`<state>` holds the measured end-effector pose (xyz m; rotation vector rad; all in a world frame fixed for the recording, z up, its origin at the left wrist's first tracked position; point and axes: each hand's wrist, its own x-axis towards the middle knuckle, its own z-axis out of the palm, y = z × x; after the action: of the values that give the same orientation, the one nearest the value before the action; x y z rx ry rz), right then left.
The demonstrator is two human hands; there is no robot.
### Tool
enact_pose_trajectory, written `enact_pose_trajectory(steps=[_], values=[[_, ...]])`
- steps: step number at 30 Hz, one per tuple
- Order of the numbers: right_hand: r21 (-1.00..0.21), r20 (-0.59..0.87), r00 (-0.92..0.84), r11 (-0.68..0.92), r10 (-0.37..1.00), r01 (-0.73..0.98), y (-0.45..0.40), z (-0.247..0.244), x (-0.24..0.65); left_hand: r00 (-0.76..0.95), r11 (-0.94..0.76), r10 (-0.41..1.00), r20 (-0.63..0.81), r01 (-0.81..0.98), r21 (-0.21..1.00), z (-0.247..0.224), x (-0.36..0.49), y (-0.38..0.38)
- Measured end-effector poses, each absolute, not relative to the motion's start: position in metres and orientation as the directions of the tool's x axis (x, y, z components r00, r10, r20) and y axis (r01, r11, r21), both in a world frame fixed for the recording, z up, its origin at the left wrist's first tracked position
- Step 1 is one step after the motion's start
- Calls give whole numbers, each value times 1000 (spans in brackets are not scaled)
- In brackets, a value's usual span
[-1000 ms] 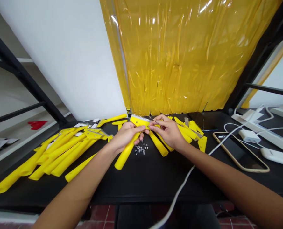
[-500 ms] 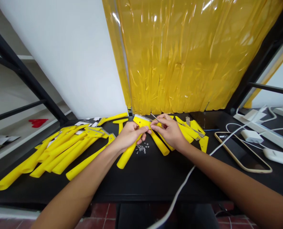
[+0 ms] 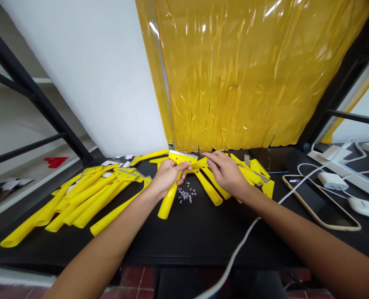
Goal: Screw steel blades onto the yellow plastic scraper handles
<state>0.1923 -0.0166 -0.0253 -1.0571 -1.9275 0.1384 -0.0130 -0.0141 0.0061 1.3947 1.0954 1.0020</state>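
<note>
My left hand (image 3: 171, 176) is closed around a yellow scraper (image 3: 168, 201), its handle slanting down toward me. A metal blade strip lies along the far edge of the scraper's wide head, with small screws in the yellow plastic. Just right of that head, my right hand (image 3: 223, 169) has its fingers pinched on a thin metal rod (image 3: 202, 154); only a short bit of it shows, so its kind is unclear. Below and between the hands lie several small screws and nuts (image 3: 186, 194) on the black table. More yellow handles (image 3: 211, 192) lie under my right hand.
Yellow scrapers (image 3: 91, 201) are piled at left. Loose yellow pieces (image 3: 259, 168) lie beyond my right hand. A phone (image 3: 321, 203), a white charger (image 3: 330, 180) and a power strip are at right. A white cable (image 3: 243, 241) crosses the front edge. A yellow plastic curtain (image 3: 234, 83) hangs behind.
The scraper's head has turned more level, its blade facing away from me. My right hand has moved slightly right, off the head, and the rod shows less than before.
</note>
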Motion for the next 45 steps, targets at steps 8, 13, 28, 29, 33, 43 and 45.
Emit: enact_pose_trajectory(steps=[8,13,28,29,33,43,45], values=[[-267,524,-373,564,765,782,-27,-22,191,142,-60,989,49,73,996,13,-17,-13],[-235,502,-372,537,781,810,-27,-20,192,152,-85,986,66,123,989,8,-17,-11],[-4,478,-420,479,771,878,-44,-11,181,115,-284,958,263,505,815,-5,-19,-6],[-48,519,-410,504,750,862,-45,-13,181,99,-295,953,287,528,797,-4,-19,-7],[-320,666,-308,633,680,705,-41,-16,182,35,-320,926,376,600,733,4,-20,-13],[-903,388,-82,397,918,166,-23,-25,179,35,-391,827,561,754,528,6,-17,-20],[-968,248,-123,249,961,-7,-23,-27,175,47,-401,799,599,785,473,6,-17,-20]])
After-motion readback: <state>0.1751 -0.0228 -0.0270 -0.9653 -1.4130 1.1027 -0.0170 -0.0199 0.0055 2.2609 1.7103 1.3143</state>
